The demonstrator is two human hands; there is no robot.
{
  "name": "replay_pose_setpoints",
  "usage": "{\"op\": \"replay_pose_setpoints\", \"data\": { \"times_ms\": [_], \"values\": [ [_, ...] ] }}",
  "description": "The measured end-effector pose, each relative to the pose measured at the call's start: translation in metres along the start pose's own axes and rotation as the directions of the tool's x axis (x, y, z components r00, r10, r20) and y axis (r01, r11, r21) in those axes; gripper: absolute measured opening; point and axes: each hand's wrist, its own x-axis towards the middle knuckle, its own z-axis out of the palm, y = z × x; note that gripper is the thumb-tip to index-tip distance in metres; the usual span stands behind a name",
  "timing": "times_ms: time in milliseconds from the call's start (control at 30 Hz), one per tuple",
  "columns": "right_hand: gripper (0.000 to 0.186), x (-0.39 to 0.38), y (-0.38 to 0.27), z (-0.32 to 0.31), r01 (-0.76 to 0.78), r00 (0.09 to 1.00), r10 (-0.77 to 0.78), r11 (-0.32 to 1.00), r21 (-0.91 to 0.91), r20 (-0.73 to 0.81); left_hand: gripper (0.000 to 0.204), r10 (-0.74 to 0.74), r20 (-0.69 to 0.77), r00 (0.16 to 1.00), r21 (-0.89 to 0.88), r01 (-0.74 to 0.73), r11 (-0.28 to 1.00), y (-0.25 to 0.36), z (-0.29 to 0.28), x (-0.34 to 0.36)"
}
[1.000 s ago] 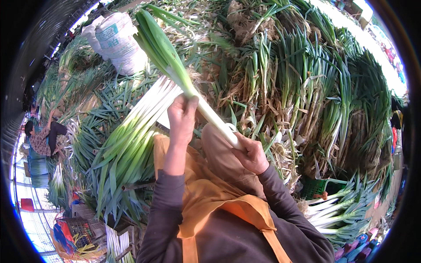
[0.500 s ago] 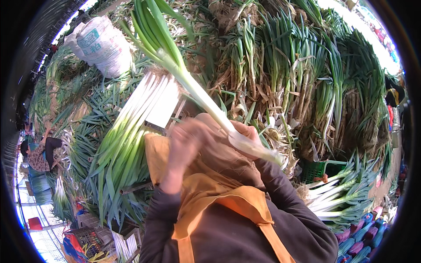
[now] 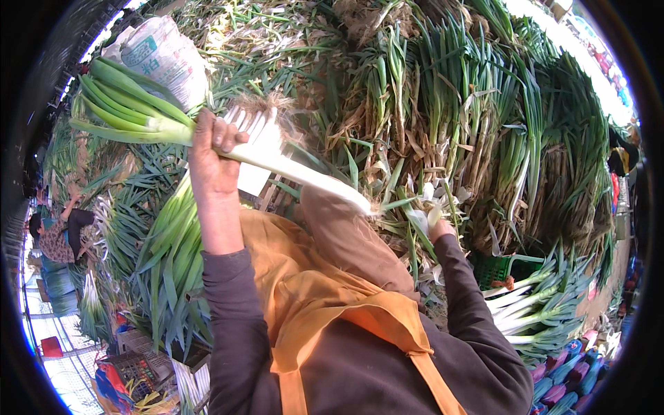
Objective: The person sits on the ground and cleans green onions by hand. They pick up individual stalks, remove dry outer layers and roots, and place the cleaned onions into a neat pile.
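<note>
My left hand (image 3: 211, 162) is raised and closed around one long leek (image 3: 290, 169), at the point where its white stalk meets the green leaves. The leaves fan out to the upper left. The white root end points right, over my knee and orange apron (image 3: 311, 297). My right hand (image 3: 443, 227) is lower right, off the leek, down among pale peelings at the foot of the leek pile. Its fingers are mostly hidden, so I cannot tell what it holds.
A big heap of untrimmed leeks (image 3: 449, 117) fills the ground ahead. Cleaned leeks lie stacked at left (image 3: 173, 256) and at lower right (image 3: 539, 311) beside a green crate (image 3: 501, 270). A white sack (image 3: 162, 55) stands upper left. Another person (image 3: 59, 232) crouches far left.
My left hand has swung the leek up and left, so it now lies nearly level. My right hand has let go of the white end and dropped to the right.
</note>
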Motion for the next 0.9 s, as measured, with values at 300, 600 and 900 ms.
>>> {"op": "replay_pose_setpoints", "data": {
  "times_ms": [300,600,900],
  "values": [
    [0.041,-0.067,-0.158,-0.102,0.713,0.343,-0.855,-0.032,0.701,-0.389,0.026,-0.139,0.115,0.984,-0.088,0.15,0.985,-0.04,0.03,-0.019],
    [0.03,-0.143,-0.203,-0.125,0.654,0.466,-0.815,0.056,0.754,-0.344,0.029,-0.099,0.627,0.773,-0.228,0.303,0.925,-0.045,0.023,-0.028],
    [0.038,-0.151,-0.2,-0.117,-0.198,0.336,-0.933,-0.204,0.959,-0.129,0.027,-0.019,0.826,0.564,-0.26,0.41,0.874,-0.047,0.028,-0.028]
  ]
}}
